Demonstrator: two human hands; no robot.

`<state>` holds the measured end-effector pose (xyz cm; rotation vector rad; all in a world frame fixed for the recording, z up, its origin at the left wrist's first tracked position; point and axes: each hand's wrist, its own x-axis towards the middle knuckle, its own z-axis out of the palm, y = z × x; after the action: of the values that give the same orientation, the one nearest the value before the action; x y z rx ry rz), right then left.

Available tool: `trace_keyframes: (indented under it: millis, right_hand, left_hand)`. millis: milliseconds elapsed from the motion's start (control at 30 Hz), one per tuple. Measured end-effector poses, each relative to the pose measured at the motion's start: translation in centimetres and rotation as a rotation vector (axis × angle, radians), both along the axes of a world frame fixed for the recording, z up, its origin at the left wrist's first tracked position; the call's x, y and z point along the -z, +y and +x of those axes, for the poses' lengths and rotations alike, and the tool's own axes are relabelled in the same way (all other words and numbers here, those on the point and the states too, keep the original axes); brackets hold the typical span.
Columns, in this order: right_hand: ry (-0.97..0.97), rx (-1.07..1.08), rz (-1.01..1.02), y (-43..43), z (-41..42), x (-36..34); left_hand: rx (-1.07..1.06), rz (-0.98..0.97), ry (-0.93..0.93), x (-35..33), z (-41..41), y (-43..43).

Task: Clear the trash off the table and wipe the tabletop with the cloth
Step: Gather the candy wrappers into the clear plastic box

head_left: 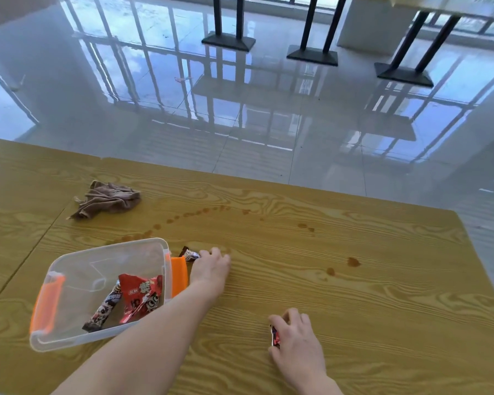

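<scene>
On the wooden table (354,295), my left hand (211,269) pinches a small dark wrapper (189,254) right beside the orange latch of a clear plastic bin (77,269). Inside the bin lie a red snack bag (141,297) and a dark stick-shaped wrapper (103,309). Nearer to me, my right hand (295,340) closes around a small red and dark wrapper (275,336) at table level. A crumpled brown cloth (106,199) rests at the far left. Brown stains (353,262) dot the tabletop in an arc and at the right.
The table's far edge runs across the middle of the view, with a glossy tiled floor (240,109) beyond it. Black table legs on flat bases (311,57) stand farther back. A seam divides the tabletop at the left.
</scene>
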<state>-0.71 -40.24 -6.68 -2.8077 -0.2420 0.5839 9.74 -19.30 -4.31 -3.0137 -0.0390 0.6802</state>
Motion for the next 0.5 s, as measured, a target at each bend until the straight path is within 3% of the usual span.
trace_keyframes:
  millis: [267,500]
  right_hand:
    - [-0.097,0.037,0.067,-0.3,1.3,0.5]
    - [-0.193,0.061,0.134,1.1,3.6,-2.5]
  left_hand:
    - [0.083,-0.118,-0.129,-1.1,0.2,-0.2]
    - [0.145,-0.193,-0.347,-4.2,-1.2,-0.7]
